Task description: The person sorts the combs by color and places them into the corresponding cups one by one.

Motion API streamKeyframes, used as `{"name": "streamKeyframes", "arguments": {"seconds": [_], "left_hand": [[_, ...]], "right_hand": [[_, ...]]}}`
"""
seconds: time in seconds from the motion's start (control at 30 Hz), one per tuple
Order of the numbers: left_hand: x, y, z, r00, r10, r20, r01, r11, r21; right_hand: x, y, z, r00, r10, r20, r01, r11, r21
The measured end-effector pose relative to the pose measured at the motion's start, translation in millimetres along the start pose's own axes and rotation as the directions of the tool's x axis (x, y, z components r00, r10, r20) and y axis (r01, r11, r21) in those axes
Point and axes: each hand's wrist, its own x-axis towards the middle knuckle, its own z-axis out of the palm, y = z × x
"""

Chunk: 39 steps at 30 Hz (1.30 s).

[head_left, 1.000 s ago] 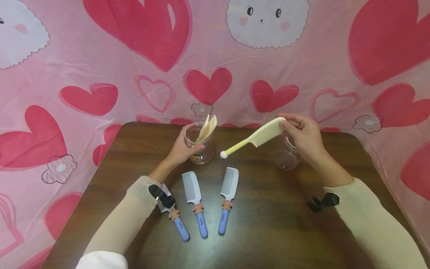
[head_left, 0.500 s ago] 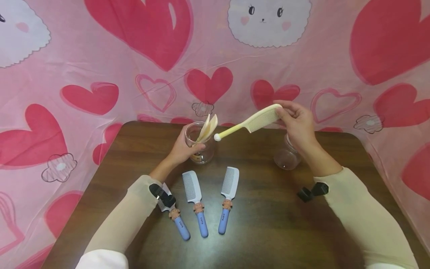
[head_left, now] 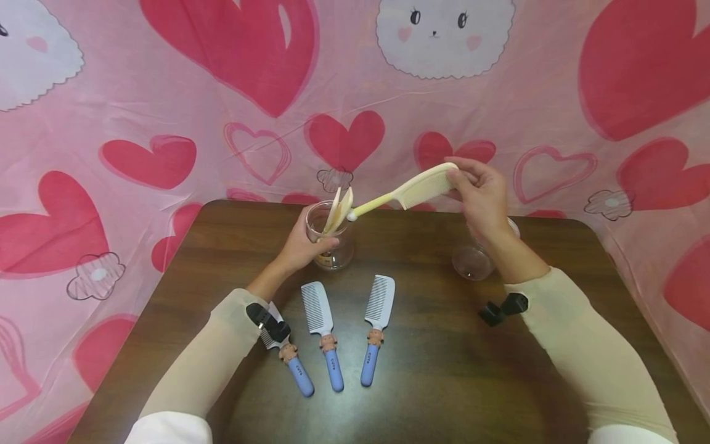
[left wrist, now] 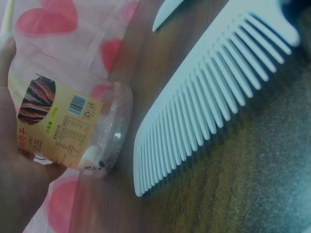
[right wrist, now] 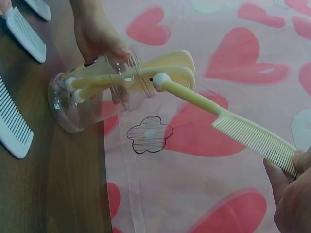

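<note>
My left hand (head_left: 299, 246) grips a clear jar (head_left: 339, 254) that stands on the table; the left wrist view shows its printed label (left wrist: 60, 124). Two pale yellow combs (right wrist: 167, 60) stand in this jar, handles down, their toothed ends rising past the rim. With thumb and fingers, my right hand (head_left: 482, 197) pinches another yellow comb (head_left: 424, 187) by the end of its toothed part. Its handle slants down to the left, and the white ball tip (right wrist: 161, 82) is by the jar's mouth. Whether the tip touches the rim or combs, I cannot tell.
Three combs with blue handles lie in front of the jar: a left one (head_left: 299, 376), a middle one (head_left: 316, 308) and a right one (head_left: 379, 302). A second clear jar (head_left: 471, 264) stands below my right hand. Behind the brown table (head_left: 444, 370) hangs a pink heart-patterned cloth (head_left: 222, 80).
My right hand has moved up and left with the yellow comb, bringing its ball tip close to the jar's mouth. The left hand keeps its hold, and the blue-handled combs lie unmoved.
</note>
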Motion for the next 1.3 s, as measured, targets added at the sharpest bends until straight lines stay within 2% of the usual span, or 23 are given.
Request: {"name": "streamKeyframes", "arguments": {"seconds": [0.27,0.37,0.5,0.63,0.77,0.8,0.9,1.03,1.13,1.3], "left_hand": [[-1.2,2.6,-2.0,0.999,-0.035,-0.028,0.038,0.991,0.125],[-2.3,3.5,-2.8,0.999,-0.031,-0.029,0.035,0.988,0.149],[-2.7,6.2,-3.0,0.998,-0.059,-0.027,0.062,0.983,0.170],[-6.0,22.5,-0.4,0.995,-0.094,-0.014,0.095,0.982,0.162],[-10.7,43.7,3.7,0.993,-0.119,-0.010,0.119,0.978,0.172],[-11.1,45.4,4.1,0.992,-0.123,-0.010,0.123,0.977,0.175],[-9.1,34.7,2.1,0.993,-0.120,-0.014,0.121,0.978,0.172],[-4.8,12.3,-1.8,0.994,-0.108,-0.022,0.110,0.980,0.164],[-3.9,7.9,-2.1,0.995,-0.096,-0.024,0.099,0.982,0.163],[-4.2,6.9,-1.9,0.996,-0.079,-0.041,0.085,0.983,0.163]], "right_hand": [[6.6,3.1,17.3,0.999,-0.019,0.029,0.021,0.997,-0.069],[8.8,4.2,27.0,0.999,-0.009,0.049,0.016,0.990,-0.141],[11.0,5.3,42.8,0.996,0.004,0.091,0.019,0.968,-0.248],[12.6,6.2,60.2,0.990,0.022,0.140,0.019,0.959,-0.284],[14.8,7.4,74.9,0.987,0.050,0.152,0.002,0.947,-0.321],[15.3,7.8,78.0,0.987,0.052,0.153,0.001,0.944,-0.331],[16.9,10.8,86.8,0.986,0.073,0.151,-0.014,0.933,-0.360],[18.2,18.6,96.6,0.982,0.120,0.148,-0.054,0.920,-0.389],[19.1,26.0,102.1,0.980,0.152,0.133,-0.090,0.919,-0.384],[20.8,35.4,109.1,0.977,0.182,0.110,-0.138,0.937,-0.320]]}}
